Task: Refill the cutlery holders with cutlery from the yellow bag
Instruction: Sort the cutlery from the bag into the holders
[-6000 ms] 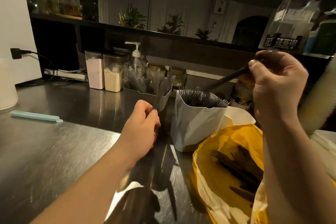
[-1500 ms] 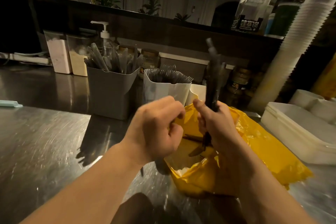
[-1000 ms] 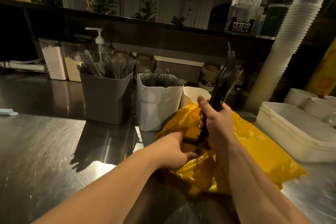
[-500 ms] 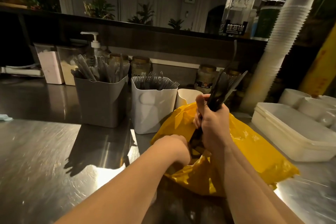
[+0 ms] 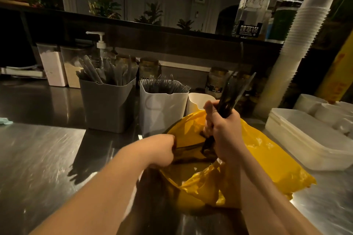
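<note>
My right hand (image 5: 223,131) grips a black cutlery bundle (image 5: 234,92), long axis near upright, tips leaning right above my fingers. My left hand (image 5: 158,149) sits in the mouth of the yellow bag (image 5: 267,158) (fingers hidden; can't tell).

Bag (image 5: 267,158) on counter (image 5: 38,168) before 3 holders (image 5: 162,108); stacked tubs (image 5: 305,139) right of bag.

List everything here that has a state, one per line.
yellow bag: mouth open, lying on the counter.
black cutlery: bundled, upright over the bag.
right hand: grips the black cutlery.
left hand: at the bag's mouth, fingers hidden.
grey holder: full of cutlery.
white holder: full of forks.
cream holder: no cutlery showing above its rim.
</note>
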A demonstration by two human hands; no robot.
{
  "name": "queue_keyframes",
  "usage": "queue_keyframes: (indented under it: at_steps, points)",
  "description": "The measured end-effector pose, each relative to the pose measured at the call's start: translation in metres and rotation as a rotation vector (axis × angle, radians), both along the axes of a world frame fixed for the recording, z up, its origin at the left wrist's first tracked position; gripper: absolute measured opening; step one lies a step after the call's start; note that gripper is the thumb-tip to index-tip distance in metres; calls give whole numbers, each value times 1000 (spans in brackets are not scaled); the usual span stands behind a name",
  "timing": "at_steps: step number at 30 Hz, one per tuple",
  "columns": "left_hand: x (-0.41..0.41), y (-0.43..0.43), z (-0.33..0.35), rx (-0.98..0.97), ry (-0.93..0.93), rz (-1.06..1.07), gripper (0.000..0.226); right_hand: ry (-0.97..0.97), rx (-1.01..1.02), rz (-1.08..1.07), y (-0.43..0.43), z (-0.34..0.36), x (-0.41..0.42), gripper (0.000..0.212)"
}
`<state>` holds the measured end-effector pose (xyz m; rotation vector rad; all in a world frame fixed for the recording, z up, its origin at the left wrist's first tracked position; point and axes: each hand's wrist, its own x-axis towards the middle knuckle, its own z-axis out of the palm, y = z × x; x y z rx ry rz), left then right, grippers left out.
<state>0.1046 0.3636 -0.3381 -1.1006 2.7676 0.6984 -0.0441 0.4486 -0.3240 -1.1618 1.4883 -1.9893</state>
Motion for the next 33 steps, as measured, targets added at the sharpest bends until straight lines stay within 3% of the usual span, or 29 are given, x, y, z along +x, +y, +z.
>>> queue_keyframes:
  at_steps: [4,9,13,16,21,23,27,29,33]
  points:
    - [22,-13,7,155,173,9,22,224,130,32,-1,-5,0,22]
    - [47,-25,20,396,488,172,29,553,329,20,2,-6,0,3]
    - [68,-32,33,589,542,99,30,639,448,98,-2,-4,5,23]
    - [74,-37,37,743,610,181,34,654,465,114,-2,-8,7,15]
    - [72,-42,28,850,693,183,54,484,319,-11,-1,-4,9,9]
    - [69,-42,27,859,713,174,51,479,364,6,-1,-3,10,25]
    - [65,-41,28,857,779,271,49,483,411,127,1,1,18,36]
    - [65,-41,28,899,819,317,45,570,502,162,-1,1,16,47]
    - [68,-44,27,1023,832,347,38,672,592,-2,-8,-8,13,23]
